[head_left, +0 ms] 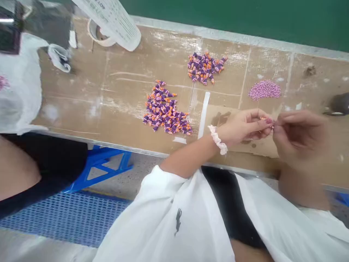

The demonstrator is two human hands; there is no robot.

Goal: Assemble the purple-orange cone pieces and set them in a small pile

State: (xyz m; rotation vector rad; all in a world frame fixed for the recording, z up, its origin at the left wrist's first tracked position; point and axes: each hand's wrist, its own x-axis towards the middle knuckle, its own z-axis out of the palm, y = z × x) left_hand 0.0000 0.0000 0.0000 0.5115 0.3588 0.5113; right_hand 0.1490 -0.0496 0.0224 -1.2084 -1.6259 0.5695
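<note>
My left hand (pixel 247 127) is pinched shut on a tiny orange and pink piece (pixel 263 118) above a brown cardboard sheet (pixel 261 147). A white scrunchie (pixel 218 139) sits on that wrist. My right hand (pixel 297 134) is blurred, its fingers pinched together against the left fingertips; what it holds is too small to make out. A large pile of purple and orange small parts (pixel 166 111) lies left of my hands. A second such pile (pixel 204 67) lies farther back. A heap of pink beads (pixel 264 89) sits behind my hands.
The worn brown workbench (pixel 114 98) has a metal front edge. A tape roll (pixel 99 34) and a white printed sheet (pixel 114 20) lie at the back left. Another person's white sleeve (pixel 16 83) and a blue stool (pixel 100 165) are at the left. A dark object (pixel 339 103) sits far right.
</note>
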